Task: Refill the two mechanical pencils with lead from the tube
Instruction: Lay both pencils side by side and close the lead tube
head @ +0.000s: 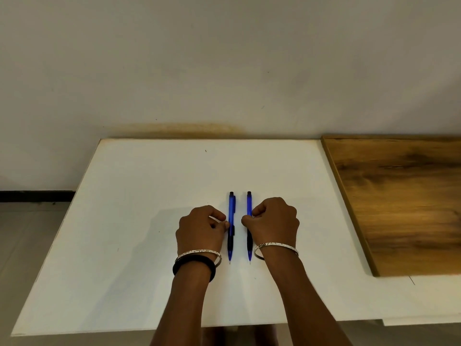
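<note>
Left hand (202,228) curls against the left pencil (231,211) just inside it, right hand (274,222) against the right pencil (249,204); a real pinch I cannot tell. Best lift 1 only, gripping mid-barrel.

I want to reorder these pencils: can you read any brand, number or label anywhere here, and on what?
None can be read.
The left pencil and right pencil show no legible print; any marking on their blue barrels is too small to tell.
The white table, wooden board and wall bear no text.
</note>
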Demonstrator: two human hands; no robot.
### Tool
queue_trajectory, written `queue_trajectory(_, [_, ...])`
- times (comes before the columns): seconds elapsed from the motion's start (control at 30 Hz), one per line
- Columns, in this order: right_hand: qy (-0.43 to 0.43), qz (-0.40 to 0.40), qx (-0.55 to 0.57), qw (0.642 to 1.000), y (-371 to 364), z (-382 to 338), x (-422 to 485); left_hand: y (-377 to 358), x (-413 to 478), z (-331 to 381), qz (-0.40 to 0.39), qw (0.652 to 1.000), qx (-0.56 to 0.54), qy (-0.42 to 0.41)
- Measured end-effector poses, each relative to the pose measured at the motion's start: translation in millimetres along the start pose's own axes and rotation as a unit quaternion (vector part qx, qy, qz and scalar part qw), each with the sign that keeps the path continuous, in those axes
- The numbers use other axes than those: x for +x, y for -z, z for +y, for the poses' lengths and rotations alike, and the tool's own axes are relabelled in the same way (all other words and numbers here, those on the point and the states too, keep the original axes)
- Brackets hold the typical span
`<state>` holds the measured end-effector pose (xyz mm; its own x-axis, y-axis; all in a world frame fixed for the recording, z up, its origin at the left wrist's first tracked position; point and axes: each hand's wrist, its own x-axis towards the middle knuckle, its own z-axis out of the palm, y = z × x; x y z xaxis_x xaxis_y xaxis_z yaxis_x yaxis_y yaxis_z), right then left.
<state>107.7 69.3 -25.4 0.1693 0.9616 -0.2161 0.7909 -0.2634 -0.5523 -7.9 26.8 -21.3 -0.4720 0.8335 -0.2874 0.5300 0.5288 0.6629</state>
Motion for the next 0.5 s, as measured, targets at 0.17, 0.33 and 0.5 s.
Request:
queue_trajectory(0.17, [-0.006,0.006,-0.014,1.000,1.0,0.1,0.5,-1.1,0.1,1.4,-0.007,1.000,-0.003,-0.003])
queue_trajectory(0.33, [-0.006,-0.002,-0.011,1.000,-0.1,1.1,0.8,-1.4,0.8,0.8,-0.008,1.000,0.002,-0.003])
queue_trajectory(0.5, [0.013,-0.019,0.003,1.000,-2.0,-0.1,1.0,-0.8,1.6,1.2,-0.006,1.000,0.001,-0.010])
